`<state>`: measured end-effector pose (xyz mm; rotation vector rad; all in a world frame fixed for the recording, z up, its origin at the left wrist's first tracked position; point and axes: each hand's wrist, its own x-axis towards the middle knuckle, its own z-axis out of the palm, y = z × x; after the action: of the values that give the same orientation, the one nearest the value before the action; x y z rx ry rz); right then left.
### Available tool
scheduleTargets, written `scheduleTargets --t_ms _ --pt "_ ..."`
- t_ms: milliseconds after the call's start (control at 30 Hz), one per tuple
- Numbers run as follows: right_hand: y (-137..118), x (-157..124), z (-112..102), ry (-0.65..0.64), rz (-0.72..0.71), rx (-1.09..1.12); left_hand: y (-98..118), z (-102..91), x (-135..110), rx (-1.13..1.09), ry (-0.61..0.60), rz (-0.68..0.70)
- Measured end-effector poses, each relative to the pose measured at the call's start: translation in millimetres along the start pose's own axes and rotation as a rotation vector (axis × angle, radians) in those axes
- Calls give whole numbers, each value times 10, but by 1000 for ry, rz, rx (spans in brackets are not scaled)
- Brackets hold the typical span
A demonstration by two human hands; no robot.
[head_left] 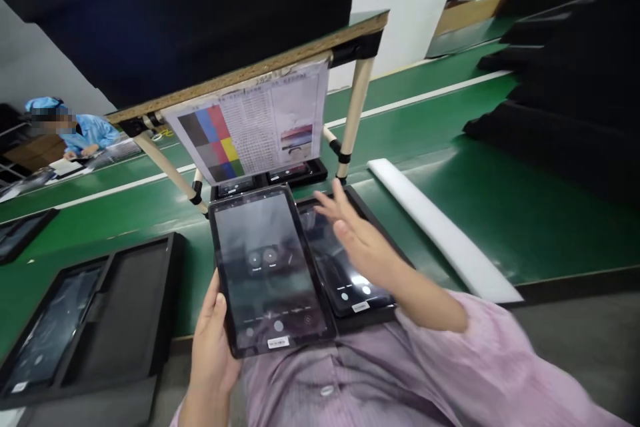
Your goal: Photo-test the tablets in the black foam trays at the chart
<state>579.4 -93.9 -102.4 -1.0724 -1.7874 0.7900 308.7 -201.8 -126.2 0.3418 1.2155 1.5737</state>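
My left hand [213,340] grips a black tablet [267,267] by its lower left edge, thumb on the bezel, screen up and dimly lit. Beside it on the right, my right hand [357,240] hovers with fingers spread, holding nothing. Beneath that hand a second tablet [345,283] lies in a black tray [373,317] at the edge of the green belt. Just beyond the held tablet, a printed colour chart sheet [255,123] hangs from a small wooden stand [360,90].
A long white foam strip [440,227] lies on the green conveyor [500,193] to the right. Black trays with tablets [75,320] sit at the left. Dark stacked trays [575,93] fill the far right. Another person in blue [83,133] works at far left.
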Motion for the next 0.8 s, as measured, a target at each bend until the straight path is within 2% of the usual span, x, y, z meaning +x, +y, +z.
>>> scheduleTargets --t_ms 67,167,233,300,367,433,533,567,600,667,733,800 --pt "273 -180 -181 60 143 -275 76 -80 65 53 46 -47" --pt "663 -584 -368 8 351 -696 114 -201 231 144 118 -111" --pt "807 -829 -361 -34 457 -830 85 -246 356 203 140 -161" --pt "842 -958 -270 -59 511 -859 37 -266 470 279 131 -175" --pt "818 -951 -165 -59 558 -835 -1 -278 559 447 101 -91" --pt "793 -850 -110 -18 643 -795 -17 -280 609 642 91 60" --pt "794 -676 -146 41 771 -686 -56 -193 574 829 115 302" --pt "796 -638 -171 40 796 -644 -97 -122 529 906 79 397" --pt "794 -613 -192 29 811 -608 -160 -29 470 1016 -5 492" --pt "775 -598 -203 11 814 -590 -348 211 322 1275 -277 608" --pt "751 -605 -177 12 788 -636 -583 474 173 1439 -546 550" --pt "745 -612 -144 12 752 -672 -802 690 62 1450 -681 450"
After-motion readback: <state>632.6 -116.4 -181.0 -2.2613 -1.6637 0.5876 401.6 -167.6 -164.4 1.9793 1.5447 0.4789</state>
